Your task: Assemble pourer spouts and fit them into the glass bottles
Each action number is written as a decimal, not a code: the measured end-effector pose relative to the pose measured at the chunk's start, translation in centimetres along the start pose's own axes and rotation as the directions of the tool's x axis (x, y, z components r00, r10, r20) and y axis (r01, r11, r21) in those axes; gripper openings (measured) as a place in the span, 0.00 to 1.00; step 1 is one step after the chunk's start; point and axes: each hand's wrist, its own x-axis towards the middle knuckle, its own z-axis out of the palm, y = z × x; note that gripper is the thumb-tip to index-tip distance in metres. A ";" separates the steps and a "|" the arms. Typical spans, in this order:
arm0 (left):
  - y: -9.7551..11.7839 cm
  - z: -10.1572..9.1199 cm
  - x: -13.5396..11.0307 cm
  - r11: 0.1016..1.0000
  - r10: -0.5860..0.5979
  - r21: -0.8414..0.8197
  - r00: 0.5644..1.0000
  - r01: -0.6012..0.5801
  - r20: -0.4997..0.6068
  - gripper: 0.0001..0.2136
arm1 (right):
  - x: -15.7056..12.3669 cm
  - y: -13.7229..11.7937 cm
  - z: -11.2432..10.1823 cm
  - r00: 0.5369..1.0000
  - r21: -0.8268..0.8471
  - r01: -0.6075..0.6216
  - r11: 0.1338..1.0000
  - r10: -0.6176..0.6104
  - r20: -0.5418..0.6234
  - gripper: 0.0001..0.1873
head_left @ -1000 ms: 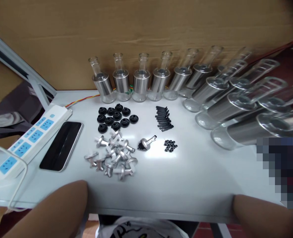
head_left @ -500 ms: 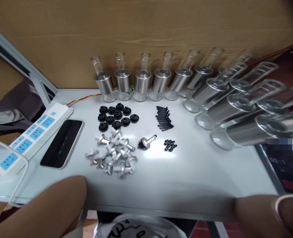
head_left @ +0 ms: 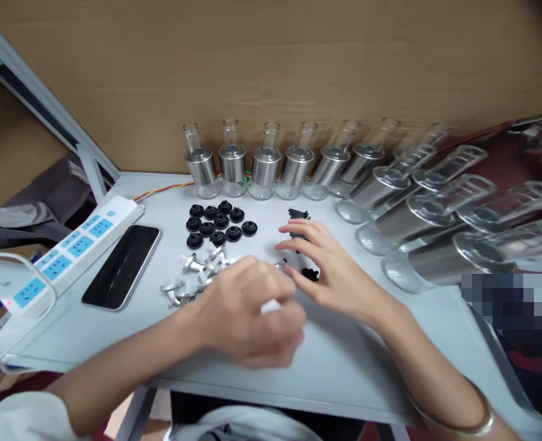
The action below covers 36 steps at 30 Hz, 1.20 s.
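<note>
My left hand (head_left: pixel 252 312) is over the front middle of the table, its fingers curled in and slightly blurred; I cannot see whether anything is inside. It covers part of the pile of silvery metal pourer spouts (head_left: pixel 191 263). My right hand (head_left: pixel 328 266) has its fingers spread over the thin black tubes (head_left: pixel 299 214) and beside the small black rings (head_left: pixel 310 274). Between the hands the tip of an assembled pourer (head_left: pixel 282 264) shows, the rest hidden. Black ribbed stoppers (head_left: pixel 222 222) lie grouped behind the spouts.
Glass bottles with metal sleeves (head_left: pixel 266 165) stand along the back and curve down the right side. At left are a white power strip (head_left: pixel 78 246) with a cable and a black phone (head_left: pixel 121 267). A cardboard wall (head_left: pixel 271 61) rises behind the table.
Both hands have come in over the table from the front edge, the left now curled and the right spread. The view has shifted a little. The parts lie as before where visible.
</note>
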 end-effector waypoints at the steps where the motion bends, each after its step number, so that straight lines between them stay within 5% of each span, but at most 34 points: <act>1: -0.3 -0.1 0.0 1.000 0.009 0.027 0.999 -0.008 -0.046 0.07 | -0.2 0.1 0.4 1.000 0.001 -0.009 1.000 0.009 0.022 0.11; 4: -1.1 -0.2 -0.2 0.982 -0.109 0.142 0.985 0.128 -0.134 0.10 | -0.9 0.3 1.1 0.999 -0.025 -0.011 1.000 0.013 0.049 0.13; 10: -0.8 0.2 -0.8 0.942 -0.263 0.231 0.963 0.242 0.062 0.12 | -1.3 0.3 2.0 0.999 -0.130 -0.023 0.991 0.025 0.020 0.09; 15: -0.4 0.3 -0.7 0.960 -0.184 0.229 0.980 0.164 0.070 0.11 | -1.3 0.2 2.2 1.000 -0.117 -0.016 0.993 0.013 -0.023 0.06; 26: -1.4 0.2 -1.2 0.997 -0.047 0.069 0.999 0.047 0.004 0.13 | -0.8 -0.6 1.1 0.984 0.187 0.024 0.982 0.009 -0.176 0.09; 36: -1.6 -0.2 -0.9 1.000 0.002 -0.011 1.000 -0.002 -0.010 0.11 | -1.1 -0.9 1.1 0.952 0.361 -0.085 0.929 0.182 -0.244 0.13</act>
